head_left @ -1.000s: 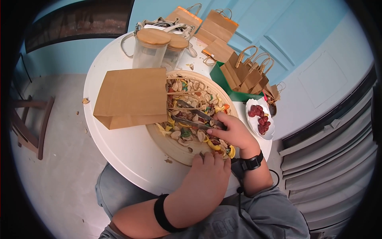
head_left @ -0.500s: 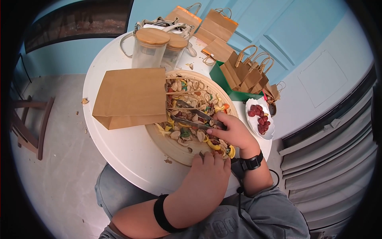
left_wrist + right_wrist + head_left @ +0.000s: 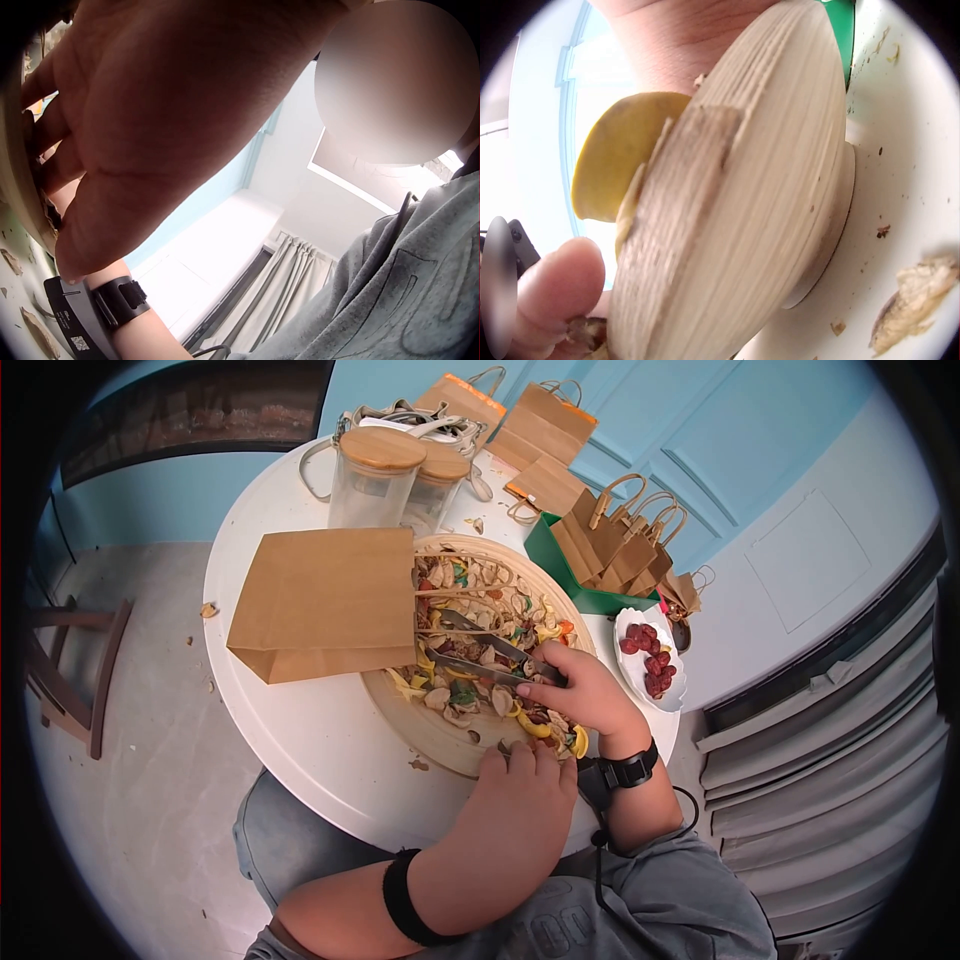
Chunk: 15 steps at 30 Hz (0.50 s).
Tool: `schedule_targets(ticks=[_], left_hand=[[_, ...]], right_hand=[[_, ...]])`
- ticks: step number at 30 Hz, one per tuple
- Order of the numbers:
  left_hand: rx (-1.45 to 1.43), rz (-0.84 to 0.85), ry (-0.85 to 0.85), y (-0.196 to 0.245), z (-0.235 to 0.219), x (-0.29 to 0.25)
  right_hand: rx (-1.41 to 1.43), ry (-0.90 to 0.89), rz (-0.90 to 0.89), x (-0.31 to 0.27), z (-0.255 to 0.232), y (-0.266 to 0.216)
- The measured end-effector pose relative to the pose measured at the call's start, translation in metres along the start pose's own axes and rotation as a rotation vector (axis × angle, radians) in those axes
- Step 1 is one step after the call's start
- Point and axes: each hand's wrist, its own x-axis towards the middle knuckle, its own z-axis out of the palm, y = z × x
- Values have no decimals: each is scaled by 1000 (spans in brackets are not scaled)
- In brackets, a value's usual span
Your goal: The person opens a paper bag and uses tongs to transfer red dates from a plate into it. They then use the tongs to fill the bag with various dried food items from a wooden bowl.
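Observation:
A round, pale wooden tray [image 3: 425,745] full of dried petals, pods and yellow peels [image 3: 535,724] stands at the table's near side. My right hand [image 3: 590,695] holds metal tongs [image 3: 515,660]; their arms spread over the dried bits, tips near a paper bag's handles. My left hand [image 3: 520,820] grips the near rim, fingers bent over it and thumb low outside in the left wrist view. A brown dried flake [image 3: 589,330] shows by its fingertips. The brown paper bag [image 3: 330,600] lies on its side, handles over the tray. A yellow peel [image 3: 630,161] pokes above the rim.
Two lidded glass jars [image 3: 378,475] and a strapped bag [image 3: 430,425] stand behind. A green box [image 3: 575,575] holds several small paper bags. White dish [image 3: 670,700] with dark red fruits sits at the right. Loose flakes [image 3: 919,300] dot the white table [image 3: 300,750].

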Motion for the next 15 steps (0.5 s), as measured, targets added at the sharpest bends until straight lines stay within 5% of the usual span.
schedule_targets(ticks=[15], left_hand=[[-11,-5,32,1,0,0]], right_hand=[[10,4,-17,0,1,2]])
